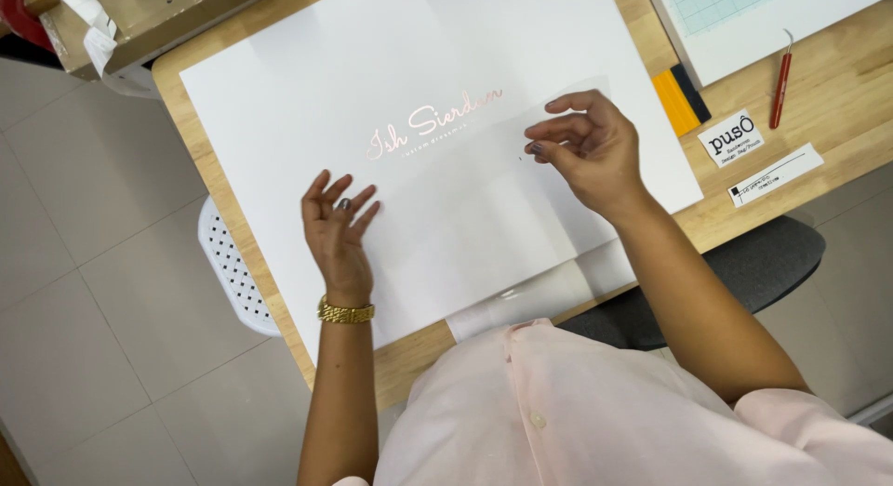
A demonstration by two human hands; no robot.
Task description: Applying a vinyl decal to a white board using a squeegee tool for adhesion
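Observation:
A large white sheet (307, 105) lies on the wooden table (842, 95), with rose-gold script lettering (433, 123) across its middle. A clear film (493, 184) lies over the lettering and curls up at its right end. My right hand (588, 151) pinches that raised end of the film between thumb and fingers. My left hand (337, 230), with a gold watch at the wrist, rests flat with spread fingers on the sheet just below the lettering's left end.
A yellow and black squeegee (679, 100), a red-handled weeding hook (781, 81), two small printed labels (730, 137) and a cutting mat (744, 12) lie at the right. A cardboard box (139, 16) sits at the top left. A white perforated stool (228, 267) and grey chair (753, 263) stand beside the table.

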